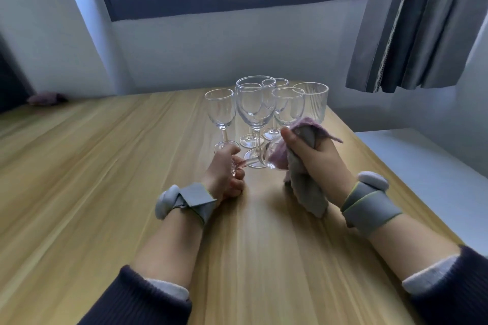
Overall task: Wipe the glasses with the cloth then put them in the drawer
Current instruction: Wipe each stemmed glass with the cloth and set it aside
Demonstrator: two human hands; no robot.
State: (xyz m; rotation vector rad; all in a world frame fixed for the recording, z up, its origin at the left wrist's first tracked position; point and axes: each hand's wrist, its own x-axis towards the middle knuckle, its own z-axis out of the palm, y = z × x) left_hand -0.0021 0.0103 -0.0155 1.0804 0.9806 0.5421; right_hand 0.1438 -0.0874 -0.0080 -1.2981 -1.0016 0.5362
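My left hand point(224, 174) grips the stem and foot of a clear wine glass point(250, 162) that lies on its side just above the wooden table point(105, 166). My right hand point(319, 155) holds a grey and mauve cloth point(303, 185) bunched against the bowl of that glass, with part of the cloth pushed into or over the rim. Behind my hands stands a tight group of several upright wine glasses point(254, 105). A ribbed tumbler point(317, 103) stands at the right of that group. No drawer is in view.
The table's right edge runs diagonally past my right wrist, with a white surface point(422, 161) lower beyond it. A grey curtain point(422, 21) hangs at the upper right under a dark-framed window. A small purple bundle point(47, 99) lies at the far left by the wall.
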